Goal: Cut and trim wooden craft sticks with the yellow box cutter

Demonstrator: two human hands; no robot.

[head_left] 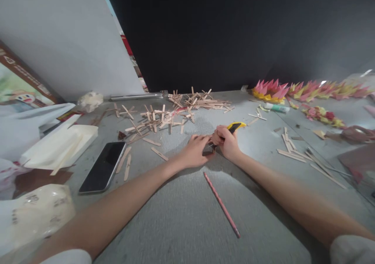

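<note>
Near the middle of the table, my right hand (226,142) is closed round a yellow and black utility knife (235,127), its blade end pointing down toward the tabletop. My left hand (195,151) lies low against the table just to the left, fingers bent and reaching to the knife. Whatever those fingers press on is mostly hidden between the two hands. A pink pencil (222,205) rests on the table in front of them. Beyond my hands lies a loose heap of wooden craft sticks (164,117), several joined into crosses.
To the left are a black phone (103,167), a white foam tray (88,133) and plastic bags (43,205). At right lie more craft sticks (290,148), a glue stick (277,107) and pink-yellow folded paper pieces (271,90). A black panel (234,37) stands behind.
</note>
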